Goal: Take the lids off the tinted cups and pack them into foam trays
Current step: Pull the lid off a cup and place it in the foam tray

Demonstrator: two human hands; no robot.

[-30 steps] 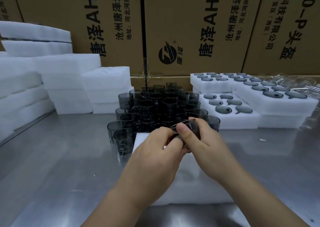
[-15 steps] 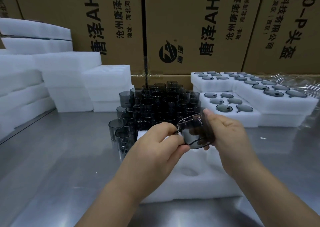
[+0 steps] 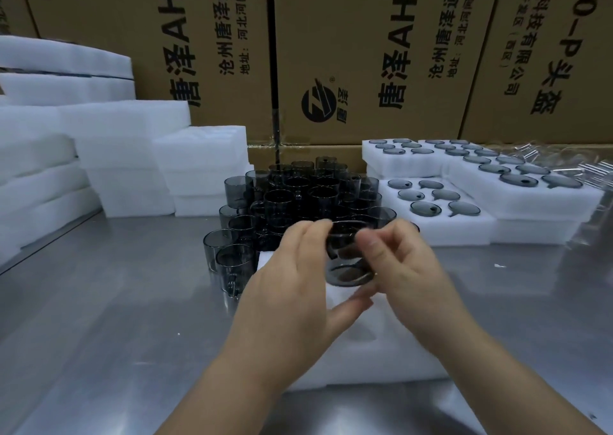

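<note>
Behind the table [image 3: 99, 302], cartons [image 3: 365, 53] read "唐泽AH4" and "沧州唐泽通信", plus a round logo marked "唐泽"; the rightmost one shows "科技有限公司" and "-P头盔". Tinted cup [image 3: 348, 255] is off the table, above a foam tray [image 3: 381, 351], just in front of the cup cluster [image 3: 298, 196]. Left grip [image 3: 292, 288] clamped on it, fingers at the rim, thumb underneath. Right grip [image 3: 408, 268] pinches the rim, blurred. Filled trays [image 3: 471, 232] to the right, plain foam stacks [image 3: 126, 156] to the left. Both grips hide most of the near tray.

Your only view comes from the wide-angle camera on your head, looking forward and down across the steel table [image 3: 99, 302], close over your left hand [image 3: 292, 288] and right hand [image 3: 408, 268], with the cardboard boxes [image 3: 365, 53] filling the far edge.
</note>
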